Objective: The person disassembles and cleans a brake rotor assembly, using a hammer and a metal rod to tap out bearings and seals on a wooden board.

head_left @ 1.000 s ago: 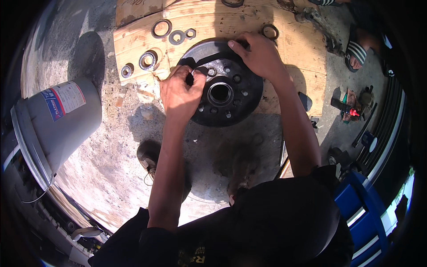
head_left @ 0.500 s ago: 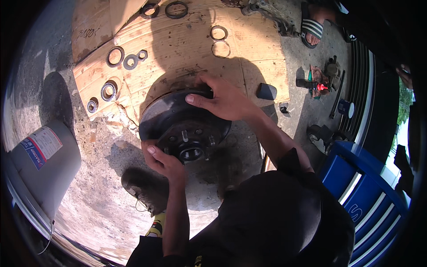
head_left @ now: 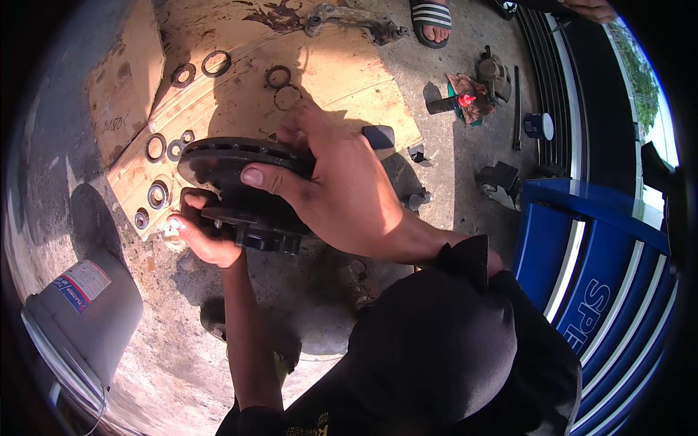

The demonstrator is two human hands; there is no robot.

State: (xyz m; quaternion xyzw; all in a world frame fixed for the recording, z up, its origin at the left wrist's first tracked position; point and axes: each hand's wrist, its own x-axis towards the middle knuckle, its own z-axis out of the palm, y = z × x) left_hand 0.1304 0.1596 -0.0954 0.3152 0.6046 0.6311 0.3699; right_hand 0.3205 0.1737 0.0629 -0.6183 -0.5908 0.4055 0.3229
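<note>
A dark brake disc (head_left: 243,154) with its hub (head_left: 269,236) is held up off the ground in both hands, tilted so its vented edge shows. My right hand (head_left: 334,185) grips the right side, thumb across the near face and fingers over the far rim. Below the disc, at its left, my left hand (head_left: 207,236) is closed round the hub flange; part of its fingers is hidden behind the metal. Studs stick out from the flange toward me. Several bearings and seal rings, among them a bearing (head_left: 158,195) and a ring (head_left: 155,147), lie on flattened cardboard (head_left: 349,80) beyond.
At left stands a grey bucket (head_left: 109,320). A blue tool chest (head_left: 589,269) is at right. A black bottle with a red cap (head_left: 451,103), a rag (head_left: 476,109) and a can (head_left: 538,126) lie on the floor near another person's sandalled foot (head_left: 432,25).
The disc and hub have been lifted toward me and to the left, and tipped from nearly face-on to edge-on. Both hands moved with it, still gripping. The view has shifted right.
</note>
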